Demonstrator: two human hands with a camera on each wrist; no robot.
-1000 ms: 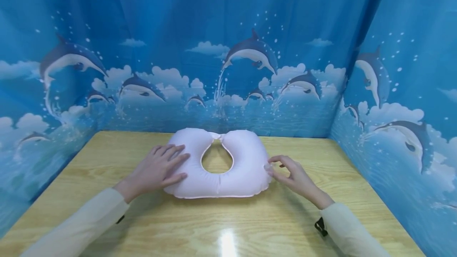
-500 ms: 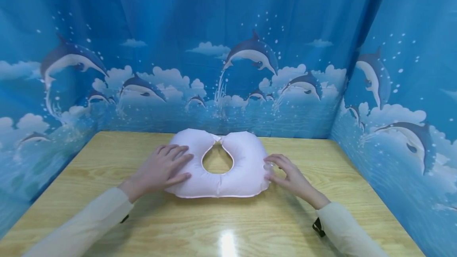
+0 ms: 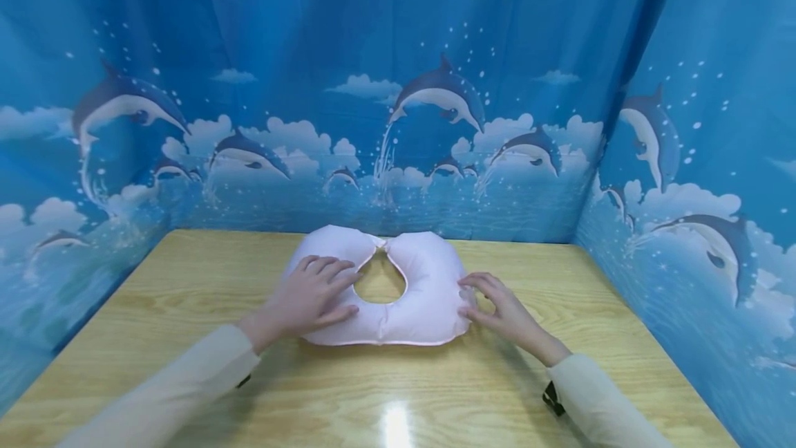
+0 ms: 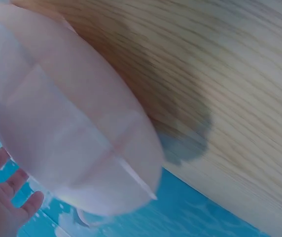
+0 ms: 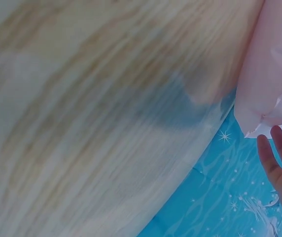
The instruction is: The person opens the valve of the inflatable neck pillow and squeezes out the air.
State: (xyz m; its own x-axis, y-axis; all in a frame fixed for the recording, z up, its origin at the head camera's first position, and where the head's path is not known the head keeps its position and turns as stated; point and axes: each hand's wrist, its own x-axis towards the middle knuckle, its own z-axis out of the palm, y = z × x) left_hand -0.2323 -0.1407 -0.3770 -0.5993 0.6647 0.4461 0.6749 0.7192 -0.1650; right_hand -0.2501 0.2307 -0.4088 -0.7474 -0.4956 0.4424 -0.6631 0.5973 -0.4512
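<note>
A pale pink inflated neck pillow [image 3: 429,303] lies on the table with its round opening in the middle and its two ends meeting at the far side. My left hand [image 3: 305,299] rests on its left half, fingers spread and nearly straight, the tips reaching the opening's left edge. At the pillow's right side my right hand [image 3: 506,313] touches the edge with spread, lightly bent fingers. In the left wrist view the pillow [image 4: 72,108] shows a long side seam, with left-hand fingers [image 4: 17,180] past it. The right wrist view has loosely extended fingers [image 5: 267,153] below the pillow's corner [image 5: 271,64].
The wood-grain table [image 3: 398,386] runs back to a blue curtain [image 3: 311,33] printed with dolphins and clouds, which also closes off both sides. Light sleeves [image 3: 180,386] cover both forearms, and a black strap [image 3: 551,398] hangs at the right cuff.
My left hand has slid right across the pillow toward its opening. My right fingers have parted from a pinch at the small clear piece on the right edge and shifted slightly left.
</note>
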